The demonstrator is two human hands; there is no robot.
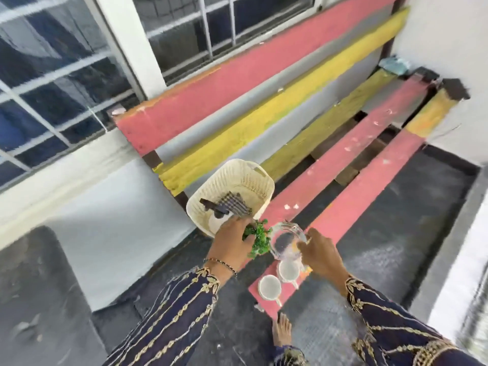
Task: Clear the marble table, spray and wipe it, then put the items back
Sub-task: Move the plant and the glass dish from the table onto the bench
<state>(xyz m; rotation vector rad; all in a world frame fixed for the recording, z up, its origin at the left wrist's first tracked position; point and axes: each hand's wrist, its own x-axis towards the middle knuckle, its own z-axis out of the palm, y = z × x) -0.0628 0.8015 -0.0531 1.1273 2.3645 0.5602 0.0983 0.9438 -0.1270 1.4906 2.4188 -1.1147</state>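
My left hand (232, 243) grips a small green artificial plant (260, 237) above the near end of a pink and yellow slatted bench (351, 159). My right hand (320, 256) holds a clear glass jug (286, 241) by its rim, just right of the plant. Two white cups (269, 286) (289, 269) stand on the nearest pink slat below the jug. A cream plastic basket (232, 190) sits at the bench's left end and holds a dark striped cloth (235, 203) and a dark object. The marble table is out of view.
A barred window (66, 75) and white wall stand behind the bench. The floor is dark grey (396, 212). My bare foot (281, 330) is under the bench's near end. A bluish crumpled thing (394, 66) lies at the bench's far end.
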